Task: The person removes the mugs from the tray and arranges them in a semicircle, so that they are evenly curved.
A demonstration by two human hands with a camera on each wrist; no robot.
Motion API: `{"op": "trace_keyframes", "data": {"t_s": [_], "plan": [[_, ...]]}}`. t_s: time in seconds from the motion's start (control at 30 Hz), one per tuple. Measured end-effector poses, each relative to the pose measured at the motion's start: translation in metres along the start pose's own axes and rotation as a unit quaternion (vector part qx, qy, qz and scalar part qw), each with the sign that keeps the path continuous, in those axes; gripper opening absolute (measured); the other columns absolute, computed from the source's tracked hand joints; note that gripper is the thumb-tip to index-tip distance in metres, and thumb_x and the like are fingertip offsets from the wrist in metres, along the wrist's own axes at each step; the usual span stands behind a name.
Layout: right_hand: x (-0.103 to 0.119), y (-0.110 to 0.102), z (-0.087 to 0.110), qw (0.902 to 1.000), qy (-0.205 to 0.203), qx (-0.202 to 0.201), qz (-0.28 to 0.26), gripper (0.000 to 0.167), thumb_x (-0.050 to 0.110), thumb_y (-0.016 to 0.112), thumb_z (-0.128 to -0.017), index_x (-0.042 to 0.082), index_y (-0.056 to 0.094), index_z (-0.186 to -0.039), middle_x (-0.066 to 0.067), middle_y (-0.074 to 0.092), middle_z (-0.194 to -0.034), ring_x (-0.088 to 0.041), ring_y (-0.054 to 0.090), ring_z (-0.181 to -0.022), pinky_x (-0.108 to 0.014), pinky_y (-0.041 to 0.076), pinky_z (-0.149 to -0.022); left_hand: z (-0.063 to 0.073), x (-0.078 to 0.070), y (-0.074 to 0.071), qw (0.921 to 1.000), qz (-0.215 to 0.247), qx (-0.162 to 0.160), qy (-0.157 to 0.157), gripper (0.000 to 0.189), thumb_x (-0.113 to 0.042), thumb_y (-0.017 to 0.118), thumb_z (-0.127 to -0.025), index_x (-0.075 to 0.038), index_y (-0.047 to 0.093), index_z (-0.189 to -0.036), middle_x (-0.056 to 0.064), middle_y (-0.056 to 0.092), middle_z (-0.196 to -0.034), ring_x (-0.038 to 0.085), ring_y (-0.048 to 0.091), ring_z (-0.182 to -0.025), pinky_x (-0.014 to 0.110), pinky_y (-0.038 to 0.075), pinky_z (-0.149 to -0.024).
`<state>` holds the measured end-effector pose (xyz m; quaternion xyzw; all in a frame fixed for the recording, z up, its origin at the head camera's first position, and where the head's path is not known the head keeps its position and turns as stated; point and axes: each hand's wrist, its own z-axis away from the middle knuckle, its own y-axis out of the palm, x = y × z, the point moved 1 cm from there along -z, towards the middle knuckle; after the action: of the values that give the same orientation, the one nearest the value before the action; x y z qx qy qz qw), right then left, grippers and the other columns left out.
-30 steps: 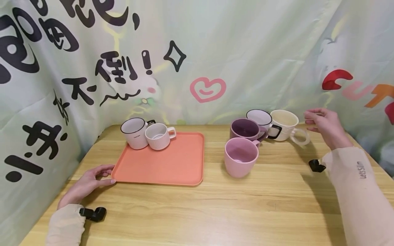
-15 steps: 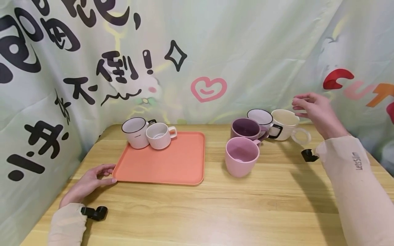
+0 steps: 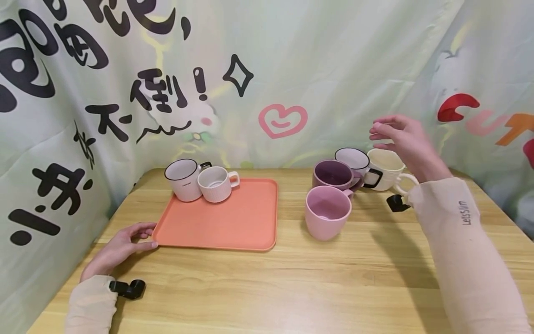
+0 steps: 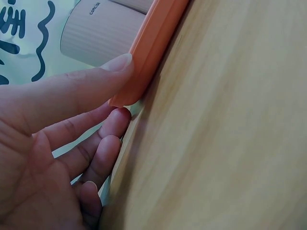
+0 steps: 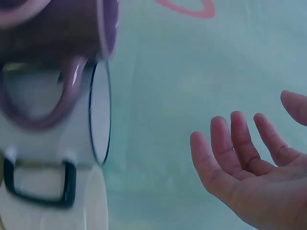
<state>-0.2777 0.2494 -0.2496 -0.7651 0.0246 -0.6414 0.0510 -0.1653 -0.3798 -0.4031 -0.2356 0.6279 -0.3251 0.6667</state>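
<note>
My left hand [image 3: 121, 246] grips the near left corner of an orange tray [image 3: 225, 222]; in the left wrist view the thumb [image 4: 117, 64] lies on its rim and the other fingers curl at the corner. At the tray's back left stand a white mug with a black rim [image 3: 181, 183] and a small ribbed white cup [image 3: 214, 186]. Holding nothing, my right hand [image 3: 406, 141] hovers above a cream mug [image 3: 381, 174], fingers spread and slightly bent. Close by stand another black-rimmed white mug [image 3: 352, 157], a purple mug [image 3: 329, 174] and a pink mug [image 3: 327, 215].
All of this stands on a wooden table [image 3: 267, 287]. A printed curtain [image 3: 333, 69] hangs right behind the table and along its left side. The mugs on the right are grouped tightly, their handles turned toward the right.
From beside the cream mug, my right hand has risen and moved left over it. My left hand, the tray and the mugs have stayed in place.
</note>
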Motion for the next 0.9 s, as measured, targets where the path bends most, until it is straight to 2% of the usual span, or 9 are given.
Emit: {"op": "trace_keyframes", "data": {"t_s": [0.1, 0.5, 0.8, 0.9], "plan": [[0.002, 0.011, -0.001, 0.9998, -0.004, 0.006, -0.016, 0.031, 0.018, 0.062, -0.102, -0.004, 0.052, -0.122, 0.004, 0.066, -0.098, -0.011, 0.065, -0.092, -0.022, 0.055, -0.077, 0.0, 0.0, 0.001, 1.0, 0.005, 0.0, 0.001, 0.063, -0.02, 0.077, -0.092, 0.01, 0.05, -0.14, 0.015, 0.062, -0.119, 0.015, 0.053, -0.101, 0.022, 0.042, -0.081], [0.009, 0.049, -0.008, 0.9995, -0.003, 0.03, -0.008, 0.031, 0.014, 0.06, -0.103, -0.006, 0.052, -0.124, 0.001, 0.065, -0.101, -0.013, 0.064, -0.092, -0.024, 0.055, -0.079, 0.0, 0.0, 0.001, 0.9999, 0.017, 0.0, 0.002, 0.061, -0.019, 0.077, -0.091, 0.009, 0.052, -0.139, 0.013, 0.061, -0.118, 0.014, 0.052, -0.1, 0.022, 0.042, -0.081], [0.013, 0.072, -0.01, 0.9984, 0.002, 0.042, 0.036, 0.038, 0.016, 0.058, -0.104, -0.007, 0.05, -0.133, -0.004, 0.062, -0.11, -0.016, 0.063, -0.101, -0.026, 0.054, -0.084, 0.001, 0.0, 0.0, 0.9998, 0.019, 0.0, 0.002, 0.061, -0.019, 0.076, -0.092, 0.01, 0.051, -0.14, 0.014, 0.062, -0.118, 0.015, 0.053, -0.101, 0.022, 0.043, -0.081], [0.014, 0.079, -0.012, 0.9983, 0.005, 0.046, 0.036, 0.037, 0.015, 0.058, -0.104, -0.007, 0.05, -0.133, -0.005, 0.062, -0.11, -0.017, 0.063, -0.101, -0.026, 0.053, -0.084, 0.001, -0.001, 0.0, 0.9998, 0.021, 0.0, 0.001, 0.061, -0.019, 0.077, -0.092, 0.01, 0.051, -0.139, 0.014, 0.061, -0.118, 0.014, 0.052, -0.1, 0.022, 0.042, -0.081]]}}
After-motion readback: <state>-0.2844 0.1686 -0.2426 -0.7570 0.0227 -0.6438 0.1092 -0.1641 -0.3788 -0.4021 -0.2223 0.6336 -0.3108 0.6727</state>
